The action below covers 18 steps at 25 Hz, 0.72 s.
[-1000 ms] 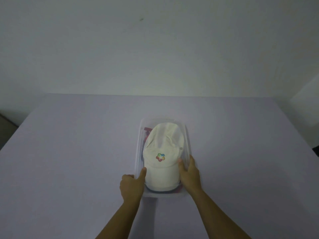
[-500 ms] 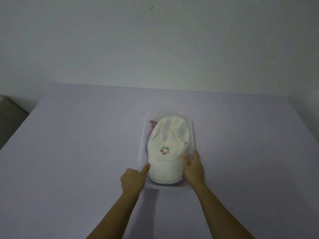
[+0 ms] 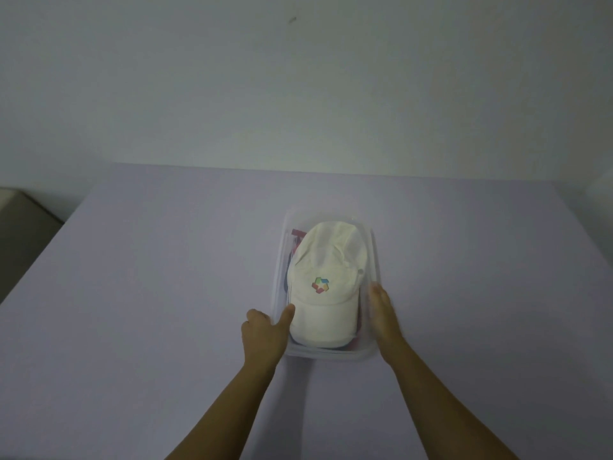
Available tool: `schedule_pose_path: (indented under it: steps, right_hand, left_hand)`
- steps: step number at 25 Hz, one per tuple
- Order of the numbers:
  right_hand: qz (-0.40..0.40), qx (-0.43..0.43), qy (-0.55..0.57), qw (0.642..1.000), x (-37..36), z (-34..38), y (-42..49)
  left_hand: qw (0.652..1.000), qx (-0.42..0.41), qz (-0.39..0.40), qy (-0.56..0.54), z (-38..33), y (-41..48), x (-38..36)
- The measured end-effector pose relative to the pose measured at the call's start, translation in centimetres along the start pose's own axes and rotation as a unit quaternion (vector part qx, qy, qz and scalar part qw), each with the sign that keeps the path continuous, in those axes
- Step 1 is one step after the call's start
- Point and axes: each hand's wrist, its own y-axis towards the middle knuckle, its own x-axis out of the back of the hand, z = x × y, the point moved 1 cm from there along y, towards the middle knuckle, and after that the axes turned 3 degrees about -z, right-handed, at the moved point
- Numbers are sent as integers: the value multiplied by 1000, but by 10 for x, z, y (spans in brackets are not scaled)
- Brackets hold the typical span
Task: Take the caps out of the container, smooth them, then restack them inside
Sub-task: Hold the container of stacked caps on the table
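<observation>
Under the white cloth cap with the small multicoloured emblem (image 3: 325, 280), other caps lie mostly covered: only a dark edge and a red strip (image 3: 298, 234) peek out along its left side, and how many there are cannot be told. The clear plastic rectangular container (image 3: 331, 355) is faint, its far rim hard to trace. The right hand (image 3: 384, 318) is blurred, its fingers indistinct. Both forearms run off the bottom edge.
</observation>
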Motion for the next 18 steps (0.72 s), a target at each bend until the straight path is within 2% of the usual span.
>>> schedule_pose_path:
  steps: [3,5,8,10,13,18]
  right_hand:
    - [7,-62,131,989,11,-10,7]
    - [10,-72,124,990,18,-19,7]
    - [13,-54,75,996,18,-22,-2]
    - [30,-9,1,1000,13,-19,-7]
    - [30,60,-119,991,6,-24,-6]
    - [10,83,-178,981,5,-31,1]
  left_hand:
    - [978,39,19,-202,-12,-17,0]
    - [945,49,58,-319,-22,-22,1]
    - [913,7,58,-404,-29,-8,20]
    - [896,-32,35,-441,-31,15,45]
    - [893,-56,3,-447,-24,54,91]
    - [908,-40,-2,-416,17,98,141]
